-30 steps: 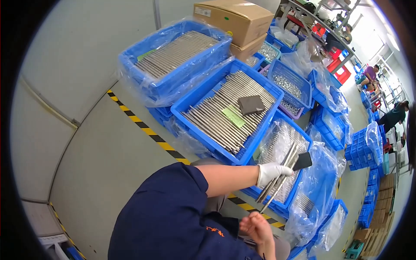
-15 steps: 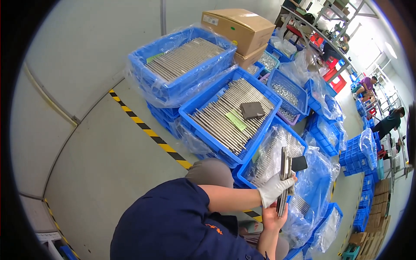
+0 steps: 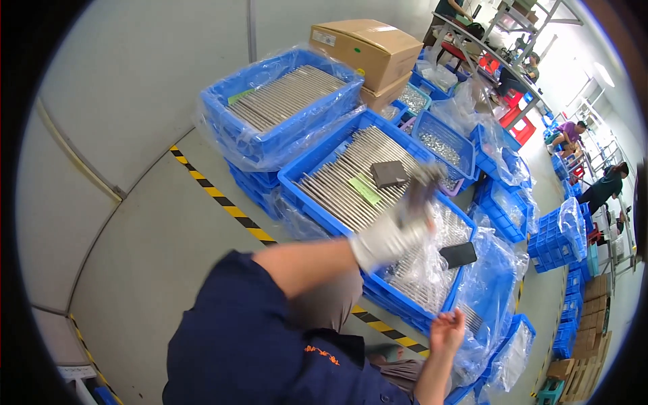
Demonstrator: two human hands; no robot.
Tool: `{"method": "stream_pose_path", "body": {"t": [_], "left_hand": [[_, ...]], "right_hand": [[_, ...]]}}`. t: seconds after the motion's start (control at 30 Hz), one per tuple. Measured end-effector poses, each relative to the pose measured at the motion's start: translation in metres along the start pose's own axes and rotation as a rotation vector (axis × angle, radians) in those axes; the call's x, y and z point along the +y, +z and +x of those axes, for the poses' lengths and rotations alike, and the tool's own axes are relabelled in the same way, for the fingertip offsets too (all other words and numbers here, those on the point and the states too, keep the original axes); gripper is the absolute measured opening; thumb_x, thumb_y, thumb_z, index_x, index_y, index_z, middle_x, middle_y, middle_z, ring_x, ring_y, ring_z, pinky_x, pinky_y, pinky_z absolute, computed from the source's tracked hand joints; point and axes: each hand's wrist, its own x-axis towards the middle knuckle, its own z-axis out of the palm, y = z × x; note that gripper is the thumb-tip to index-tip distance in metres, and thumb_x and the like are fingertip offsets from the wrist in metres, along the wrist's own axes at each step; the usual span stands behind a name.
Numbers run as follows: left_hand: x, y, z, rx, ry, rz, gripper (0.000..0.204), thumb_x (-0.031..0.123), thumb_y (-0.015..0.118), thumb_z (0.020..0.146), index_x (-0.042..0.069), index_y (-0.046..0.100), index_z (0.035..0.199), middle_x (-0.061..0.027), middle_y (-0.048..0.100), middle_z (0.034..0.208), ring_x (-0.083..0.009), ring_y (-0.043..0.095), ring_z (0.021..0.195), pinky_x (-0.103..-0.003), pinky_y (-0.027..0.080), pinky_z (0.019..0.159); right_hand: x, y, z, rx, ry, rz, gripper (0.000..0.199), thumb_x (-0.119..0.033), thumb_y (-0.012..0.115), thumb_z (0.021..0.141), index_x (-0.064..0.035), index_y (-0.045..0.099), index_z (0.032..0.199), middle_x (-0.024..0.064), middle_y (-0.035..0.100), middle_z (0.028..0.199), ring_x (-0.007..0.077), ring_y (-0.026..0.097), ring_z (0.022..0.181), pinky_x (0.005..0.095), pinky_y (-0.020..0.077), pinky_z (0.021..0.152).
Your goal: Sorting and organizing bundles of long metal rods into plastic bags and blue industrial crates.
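My left hand (image 3: 388, 243), in a white glove, is closed on a bundle of metal rods (image 3: 420, 194), blurred by motion, over the near side of a blue crate (image 3: 314, 210) of laid-out rods. A dark block (image 3: 389, 174) and a green slip (image 3: 364, 190) lie on those rods. My bare right hand (image 3: 445, 332) is held low at the right, fingers loosely bent and apart, with nothing seen in it. Ahead of it, a black flat rectangular object (image 3: 458, 255) rests on a lower crate of rods partly covered by clear plastic (image 3: 425, 270).
Another plastic-lined blue crate (image 3: 250, 138) of rods stands at the far left, beside cardboard boxes (image 3: 368, 50). Baskets of small metal parts (image 3: 442, 145) and more blue crates (image 3: 557, 236) lie to the right. Striped tape (image 3: 229, 206) marks the floor. People work in the background.
My left hand has carried the rods away from my right hand, up and left over the crate. My right hand has let go of the rods and moved slightly right.
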Motion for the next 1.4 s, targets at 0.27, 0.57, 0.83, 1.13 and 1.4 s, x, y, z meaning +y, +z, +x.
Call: {"method": "stream_pose_path", "body": {"t": [0.27, 0.57, 0.83, 1.13, 1.4], "left_hand": [[0.195, -0.214, 0.051, 0.320, 0.166, 1.969, 0.021, 0.018, 0.053, 0.076, 0.013, 0.052, 0.096, -0.0095, 0.058, 0.076, -0.0235, 0.057, 0.069, -0.032, 0.044, 0.061], [0.183, -0.328, 0.059, -0.276, -0.389, 2.683, 0.021, 0.010, 0.045, 0.075, 0.021, 0.056, 0.090, -0.0030, 0.058, 0.082, -0.0183, 0.055, 0.087, -0.033, 0.036, 0.078], [0.154, -0.331, 0.078, -0.515, -0.456, 2.454, 0.024, 0.009, 0.052, 0.068, 0.019, 0.057, 0.090, -0.0035, 0.057, 0.085, -0.0219, 0.055, 0.084, -0.033, 0.041, 0.075], [0.152, -0.320, 0.087, -0.426, -0.820, 2.150, 0.044, 0.002, 0.054, 0.063, 0.014, 0.054, 0.105, -0.0104, 0.056, 0.102, -0.0263, 0.053, 0.095, -0.031, 0.042, 0.081], [0.165, -0.328, 0.083, -0.187, -0.683, 1.808, 0.048, 0.003, 0.047, 0.066, 0.012, 0.049, 0.113, -0.0103, 0.052, 0.111, -0.0237, 0.050, 0.101, -0.028, 0.038, 0.087]], "right_hand": [[-0.093, -0.117, 0.001, 0.380, -0.316, -0.095, 0.013, -0.024, 0.050, 0.081, -0.0127, 0.051, 0.087, -0.0047, 0.045, 0.057, 0.0073, 0.047, 0.053, 0.0201, 0.0377, 0.045], [-0.083, -0.123, 0.003, 0.540, -0.341, -0.236, 0.014, -0.027, 0.051, 0.080, -0.0138, 0.052, 0.086, -0.0053, 0.046, 0.056, 0.0061, 0.046, 0.050, 0.0192, 0.0373, 0.044], [-0.085, -0.124, 0.002, 0.543, -0.328, -0.289, 0.016, -0.027, 0.053, 0.079, -0.0135, 0.052, 0.087, -0.0062, 0.046, 0.059, 0.0058, 0.047, 0.055, 0.0188, 0.0364, 0.046], [-0.087, -0.138, 0.012, 0.513, -0.298, -0.296, 0.015, -0.027, 0.052, 0.081, -0.0135, 0.052, 0.088, -0.0064, 0.046, 0.060, 0.0057, 0.046, 0.055, 0.0191, 0.0363, 0.048], [-0.088, -0.138, 0.014, 0.467, -0.264, -0.302, 0.016, -0.028, 0.051, 0.082, -0.0139, 0.052, 0.089, -0.0065, 0.046, 0.060, 0.0056, 0.046, 0.055, 0.0192, 0.0363, 0.049]]}}
